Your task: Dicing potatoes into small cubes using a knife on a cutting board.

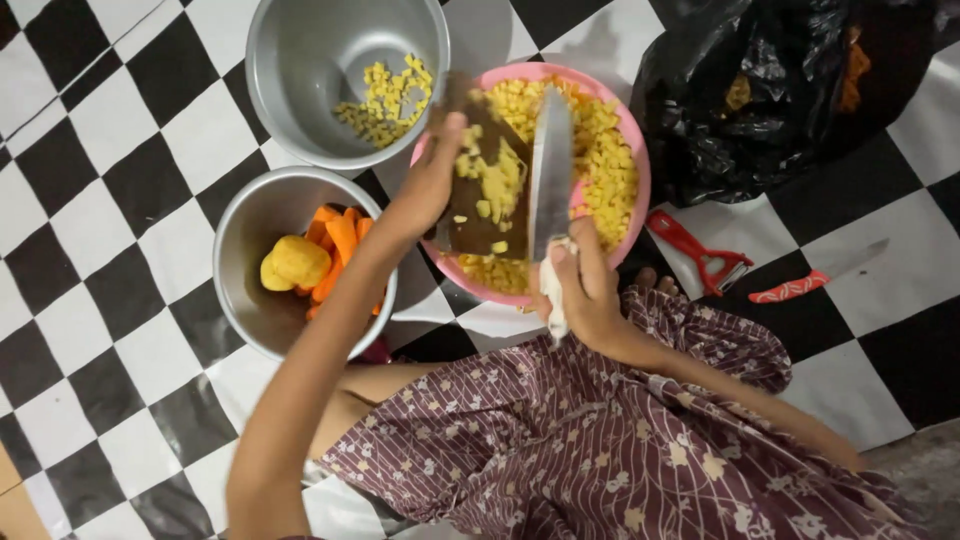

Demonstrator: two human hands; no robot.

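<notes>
Head view: the left hand [432,175] grips the edge of a dark cutting board [487,185], tilted over a pink bowl [630,130] of diced yellow potato [607,160]. The right hand [585,285] is closed around a white-handled knife [550,170], its blade lying against the board's cubes. A crumpled black plastic bag [790,90] lies at upper right, just beyond a red peeler [700,250].

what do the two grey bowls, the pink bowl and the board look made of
Upper grey bowl and lower grey bowl: probably steel, brushed dull sheen. Pink bowl: likely plastic, matte even colour. Board, held by the left hand: seemingly dark wood, though it could be plastic.
</notes>
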